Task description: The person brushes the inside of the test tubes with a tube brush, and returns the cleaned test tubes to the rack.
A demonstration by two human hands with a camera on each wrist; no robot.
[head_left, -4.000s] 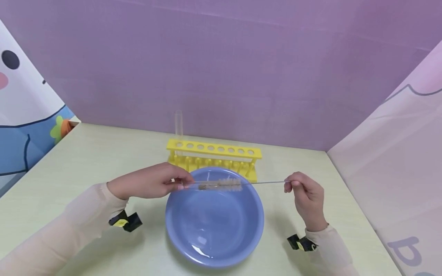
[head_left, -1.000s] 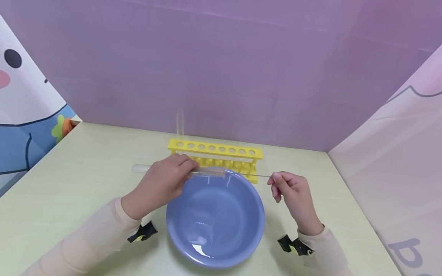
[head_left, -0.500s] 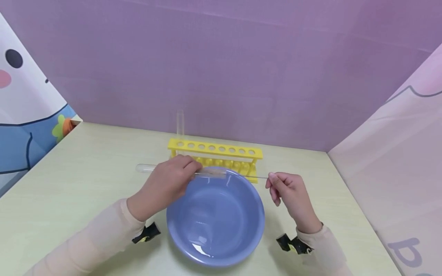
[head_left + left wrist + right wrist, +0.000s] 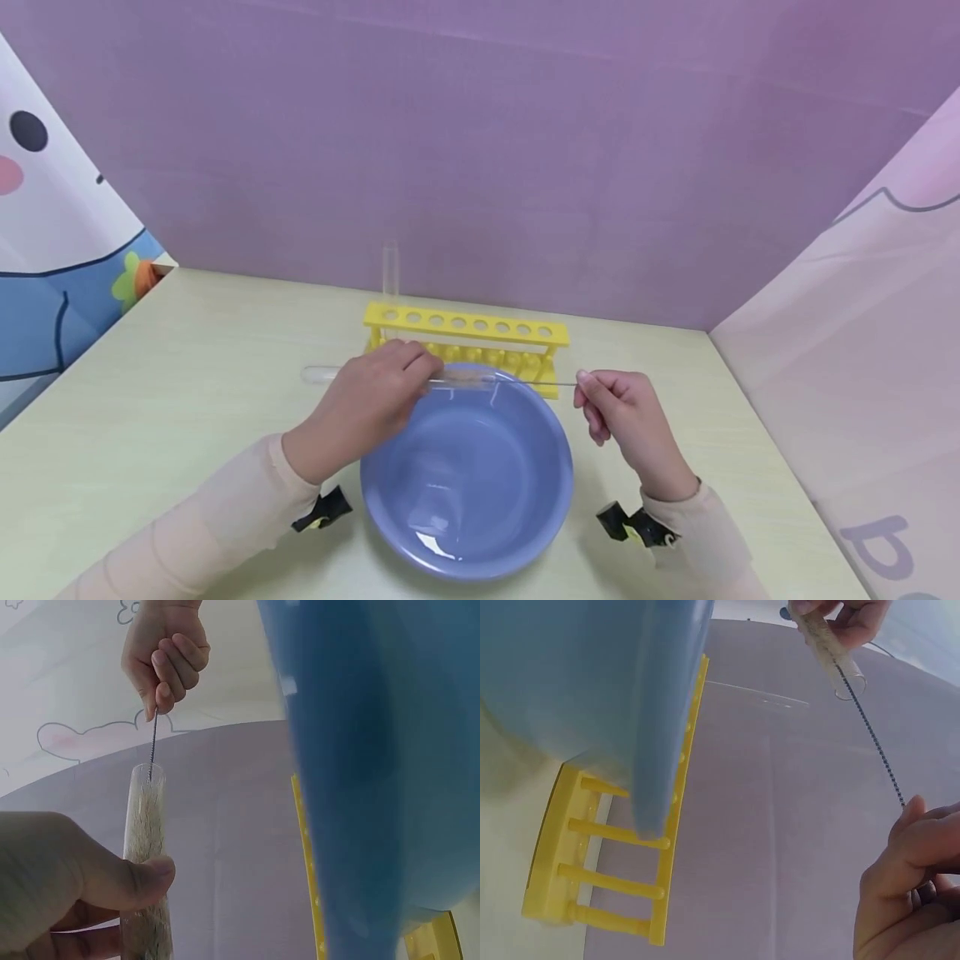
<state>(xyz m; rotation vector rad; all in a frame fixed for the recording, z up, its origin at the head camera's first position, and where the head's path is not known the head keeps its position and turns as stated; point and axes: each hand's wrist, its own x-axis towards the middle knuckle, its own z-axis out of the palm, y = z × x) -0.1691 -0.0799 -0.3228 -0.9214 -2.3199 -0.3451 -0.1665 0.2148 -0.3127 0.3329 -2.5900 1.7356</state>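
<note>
My left hand grips a clear test tube lying sideways above the basin's far rim. Its rounded end sticks out left of the hand, and the open mouth faces right. Inside the tube are the pale bristles of a test tube brush, seen best in the left wrist view. The brush's thin twisted-wire handle comes out of the mouth. My right hand pinches that wire between thumb and index finger, a short way from the tube.
Below the hands stands a blue basin, apparently with water in it. Behind it is a yellow test tube rack, with another clear test tube upright in its leftmost hole. A purple cloth hangs at the back.
Since the oldest frame my left hand has shifted its grip toward the tube's mouth, baring the rounded end. My right hand has come left, bringing the brush deeper. Lately both moved only slightly.
</note>
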